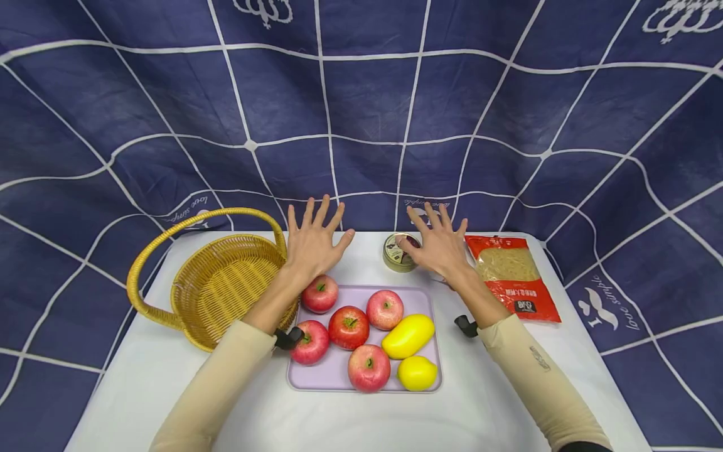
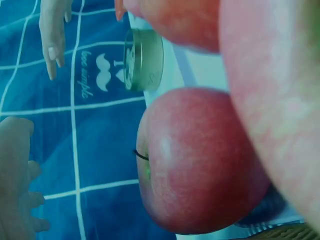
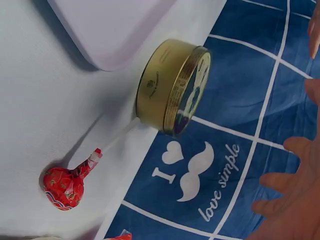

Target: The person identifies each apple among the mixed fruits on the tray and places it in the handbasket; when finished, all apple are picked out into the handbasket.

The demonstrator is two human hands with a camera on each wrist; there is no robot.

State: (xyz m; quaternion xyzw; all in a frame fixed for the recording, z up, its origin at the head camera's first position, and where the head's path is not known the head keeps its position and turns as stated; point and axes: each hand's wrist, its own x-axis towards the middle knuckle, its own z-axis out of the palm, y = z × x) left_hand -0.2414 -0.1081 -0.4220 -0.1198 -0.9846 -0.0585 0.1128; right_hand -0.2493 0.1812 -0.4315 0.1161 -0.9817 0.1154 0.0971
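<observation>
Head view: the left hand (image 1: 316, 245) and the right hand (image 1: 443, 248) are raised above the far part of a white table (image 1: 469, 414), with the fingers of both spread wide and nothing held. A round tin (image 1: 398, 260) is overlapped by the right thumb. To the left, a woven basket (image 1: 226, 295) with an arched handle is partly covered by the left forearm. A lilac tray (image 1: 316, 376) is placed at the centre; on it are set five red apples (image 1: 349, 328), an elongated yellow fruit (image 1: 409, 336) and a lemon (image 1: 418, 373). A red packet (image 1: 508, 276) with a clear window is laid at the right, beyond the right forearm. The background is formed by a blue cloth (image 1: 361, 94) with a white grid.

Left wrist view: one apple, its stem visible, is shown large at the centre, with others cut off above and at the right. The tin is seen beyond them, and part of each hand at the left.

Right wrist view: the tin is seen upright near the table edge, apart from the right hand. A red-wrapped lollipop (image 3: 63, 187) is laid nearby, its stick directed towards the tin's base; whether contact is made cannot be told.
</observation>
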